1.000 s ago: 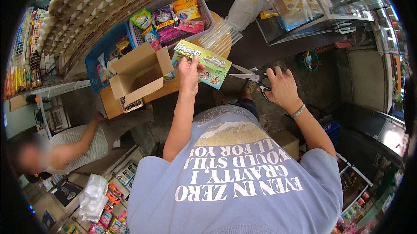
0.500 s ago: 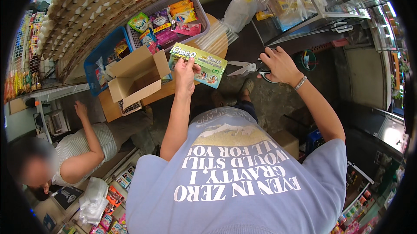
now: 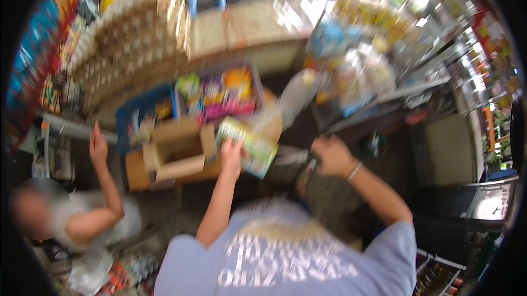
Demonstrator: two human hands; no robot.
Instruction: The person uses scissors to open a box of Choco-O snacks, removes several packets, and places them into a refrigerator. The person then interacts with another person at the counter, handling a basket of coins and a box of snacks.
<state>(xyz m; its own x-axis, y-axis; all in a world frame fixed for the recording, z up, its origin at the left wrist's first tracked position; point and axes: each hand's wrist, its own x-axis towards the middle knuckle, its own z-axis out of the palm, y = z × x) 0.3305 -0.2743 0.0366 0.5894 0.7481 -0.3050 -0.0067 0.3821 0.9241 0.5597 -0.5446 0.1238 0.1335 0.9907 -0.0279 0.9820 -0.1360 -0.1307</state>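
Note:
My left hand point(image 3: 231, 156) is closed on the near left part of a flat green-and-yellow carton point(image 3: 252, 145), holding it tilted in front of me. To its right, my right hand point(image 3: 333, 155) grips a pair of scissors point(image 3: 291, 157) by the handles, with the blades pointing left toward the carton. Motion blur hides how far apart the blades are. An open brown cardboard box point(image 3: 178, 168) stands left of the carton, its flaps up and its inside visible.
Behind the box are a blue basket point(image 3: 122, 117) and a light purple basket point(image 3: 258, 82) of colourful packets. Egg trays point(image 3: 126, 43) are stacked at the far left. A glass display case point(image 3: 379, 95) stands far right. On the left, another person's hand point(image 3: 97, 145) is raised.
The view has tilted up, showing the street beyond the counter, and is blurred. The other person's hand has risen. The carton and scissors stay in my hands.

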